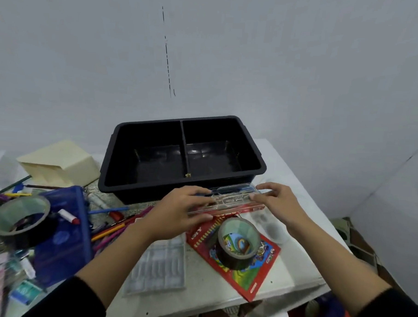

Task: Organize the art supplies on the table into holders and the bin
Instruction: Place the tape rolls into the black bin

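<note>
Bin, black, two compartments: stands at far side of table; carries a small yellowish speck at the divider's near end.

Clear case, flat, oblong: hangs just in front of bin's near wall, above red pencil pack and tape roll. Runs long axis left to right, roughly parallel to that wall, right end slightly higher. Probably needs only a lift up and forward over the rim.

Left hand: grips left end, fingers curled over top.

Right hand: pinches right end, fingertips on upper face.

Sits midway between the hands, neither nearer.

Left end hidden under fingers; contents too blurred to name; latch not discernible.
</note>
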Available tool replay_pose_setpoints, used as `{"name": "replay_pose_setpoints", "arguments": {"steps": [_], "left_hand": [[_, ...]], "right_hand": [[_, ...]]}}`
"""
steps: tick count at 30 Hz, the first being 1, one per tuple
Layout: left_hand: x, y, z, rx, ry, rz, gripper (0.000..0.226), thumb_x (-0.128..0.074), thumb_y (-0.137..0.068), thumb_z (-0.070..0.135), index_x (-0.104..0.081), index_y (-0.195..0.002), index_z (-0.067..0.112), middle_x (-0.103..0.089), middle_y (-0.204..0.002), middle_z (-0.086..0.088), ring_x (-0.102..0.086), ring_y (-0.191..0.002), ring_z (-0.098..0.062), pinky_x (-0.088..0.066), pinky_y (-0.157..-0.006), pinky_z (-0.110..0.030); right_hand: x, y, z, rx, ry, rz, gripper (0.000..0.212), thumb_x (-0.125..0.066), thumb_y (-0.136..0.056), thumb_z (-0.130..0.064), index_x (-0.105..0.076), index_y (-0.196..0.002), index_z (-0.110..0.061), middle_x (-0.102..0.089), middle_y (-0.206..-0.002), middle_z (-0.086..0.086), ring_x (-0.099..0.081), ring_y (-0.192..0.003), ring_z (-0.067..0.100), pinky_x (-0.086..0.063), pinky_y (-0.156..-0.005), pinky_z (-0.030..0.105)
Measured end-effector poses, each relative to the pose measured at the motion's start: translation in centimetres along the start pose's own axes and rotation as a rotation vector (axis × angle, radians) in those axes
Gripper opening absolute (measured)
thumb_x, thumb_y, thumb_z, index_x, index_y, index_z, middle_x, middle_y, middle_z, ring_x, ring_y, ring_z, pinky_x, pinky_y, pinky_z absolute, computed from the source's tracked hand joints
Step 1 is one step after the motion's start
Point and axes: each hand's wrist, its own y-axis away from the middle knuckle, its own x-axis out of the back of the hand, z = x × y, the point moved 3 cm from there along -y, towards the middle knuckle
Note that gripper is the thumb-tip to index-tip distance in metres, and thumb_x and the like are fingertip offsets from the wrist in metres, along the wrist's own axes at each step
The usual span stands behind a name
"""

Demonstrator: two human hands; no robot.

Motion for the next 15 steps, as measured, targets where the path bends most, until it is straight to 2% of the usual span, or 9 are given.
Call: {"name": "replay_pose_setpoints", "arguments": {"steps": [3, 7, 11, 13, 15], "left_hand": [[-1.2, -1.5, -0.2, 0.028, -0.059, -0.026, 0.049, -0.055, -0.092, 0.059, -0.059, -0.136, 0.038, -0.049, -0.146, 0.018, -0.039, -0.136, -0.001, -0.035, -0.113, -0.034], [-2.7, -2.2, -0.8, 0.062, -0.059, -0.076, 0.049, -0.057, -0.094, 0.053, -0.056, -0.139, 0.034, -0.048, -0.148, 0.014, -0.035, -0.142, -0.004, -0.033, -0.118, -0.034], [-3.8, -2.1, -1.4, 0.075, -0.101, -0.081, 0.046, -0.056, -0.098, 0.044, -0.051, -0.143, 0.034, -0.044, -0.151, 0.017, -0.02, -0.147, 0.0, -0.023, -0.121, -0.03], [-4.0, -1.9, -1.6, 0.089, -0.089, -0.094, 0.045, -0.05, -0.101, 0.044, -0.047, -0.145, 0.035, -0.038, -0.153, 0.021, -0.014, -0.147, 0.002, -0.016, -0.12, -0.023], [-3.8, -1.6, -1.2, 0.095, -0.064, -0.094, 0.044, -0.045, -0.102, 0.043, -0.047, -0.145, 0.035, -0.036, -0.153, 0.022, -0.012, -0.147, 0.004, -0.013, -0.118, -0.02]], "right_hand": [[-0.3, -1.8, 1.6, 0.016, 0.129, -0.006, 0.027, -0.07, -0.092, -0.031, -0.065, -0.116, -0.02, -0.074, -0.098, 0.006, -0.07, -0.079, 0.015, -0.051, -0.065, 0.027], [-0.8, -3.2, 2.8, 0.064, 0.332, 0.068, 0.034, -0.066, -0.092, -0.041, -0.063, -0.121, -0.023, -0.067, -0.113, 0.007, -0.064, -0.1, 0.026, -0.053, -0.091, 0.048], [-1.0, -2.8, 2.9, 0.138, 0.53, 0.104, 0.045, -0.065, -0.092, -0.045, -0.06, -0.13, -0.021, -0.05, -0.131, 0.009, -0.049, -0.12, 0.026, -0.047, -0.098, 0.045], [-1.0, -2.2, 2.7, 0.218, 0.553, 0.145, 0.039, -0.064, -0.094, -0.04, -0.061, -0.128, -0.023, -0.051, -0.131, 0.005, -0.047, -0.122, 0.024, -0.046, -0.098, 0.043], [-0.9, -1.2, 1.9, 0.359, 0.497, 0.184, 0.022, -0.064, -0.095, -0.03, -0.067, -0.115, -0.023, -0.058, -0.119, 0.001, -0.051, -0.112, 0.019, -0.047, -0.092, 0.039]]}}
